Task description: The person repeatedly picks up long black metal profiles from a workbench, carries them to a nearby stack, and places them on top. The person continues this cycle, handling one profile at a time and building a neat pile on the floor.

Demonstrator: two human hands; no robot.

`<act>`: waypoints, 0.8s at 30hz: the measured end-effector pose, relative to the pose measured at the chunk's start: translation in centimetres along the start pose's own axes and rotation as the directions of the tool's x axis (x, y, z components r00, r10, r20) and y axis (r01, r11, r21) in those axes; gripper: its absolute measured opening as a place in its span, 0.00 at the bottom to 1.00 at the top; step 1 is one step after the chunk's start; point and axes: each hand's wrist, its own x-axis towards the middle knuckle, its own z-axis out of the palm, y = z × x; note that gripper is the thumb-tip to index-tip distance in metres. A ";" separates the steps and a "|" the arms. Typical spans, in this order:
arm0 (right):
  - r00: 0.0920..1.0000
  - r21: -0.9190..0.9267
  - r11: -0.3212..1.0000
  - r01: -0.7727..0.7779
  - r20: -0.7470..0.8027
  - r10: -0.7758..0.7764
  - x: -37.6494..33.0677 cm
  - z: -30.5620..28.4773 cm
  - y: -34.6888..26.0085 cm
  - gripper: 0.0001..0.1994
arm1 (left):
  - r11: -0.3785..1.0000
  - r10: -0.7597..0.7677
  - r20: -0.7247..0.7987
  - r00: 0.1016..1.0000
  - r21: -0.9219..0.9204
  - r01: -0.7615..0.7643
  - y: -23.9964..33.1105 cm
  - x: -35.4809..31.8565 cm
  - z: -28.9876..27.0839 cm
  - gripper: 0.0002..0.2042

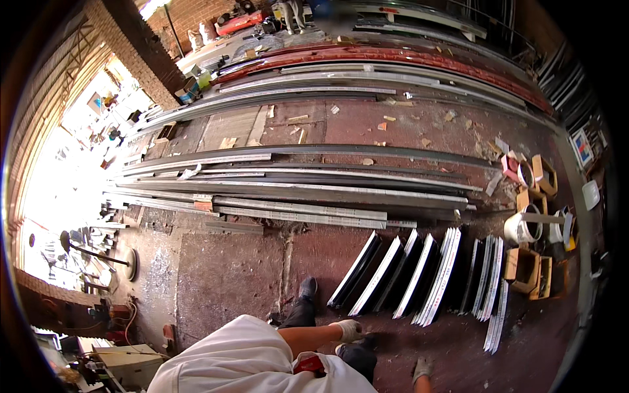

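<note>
My left hand (350,331), in a pale work glove, hangs in front of my body above my dark trouser leg. Its fingers are curled in, and nothing shows in them. Lower and to the right, my right hand (423,369) wears a greyish glove; its fingers look loosely stretched, with no object visible in them. Neither hand touches the cut metal profiles ahead. Nearest are the short dark profiles with silvery edges (438,281), laid side by side in a slanted row on the reddish floor. More short profiles (488,278) lie to their right, one overhanging toward me.
Long metal bars (288,187) stretch across the floor ahead, with red-wrapped lengths (406,59) farther back. Wooden boxes (522,270) and a white bucket (522,226) stand at right. A round-based stand (131,264) is at left, near a brick pillar (141,52). Another person's legs (292,16) show far back.
</note>
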 end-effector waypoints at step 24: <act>0.778 0.074 0.887 0.456 0.452 -0.437 -24.0 29.5 -22.8 0.09 | 0.561 -0.620 -0.436 0.653 -0.827 -0.020 -31.0 -24.2 -32.3 0.17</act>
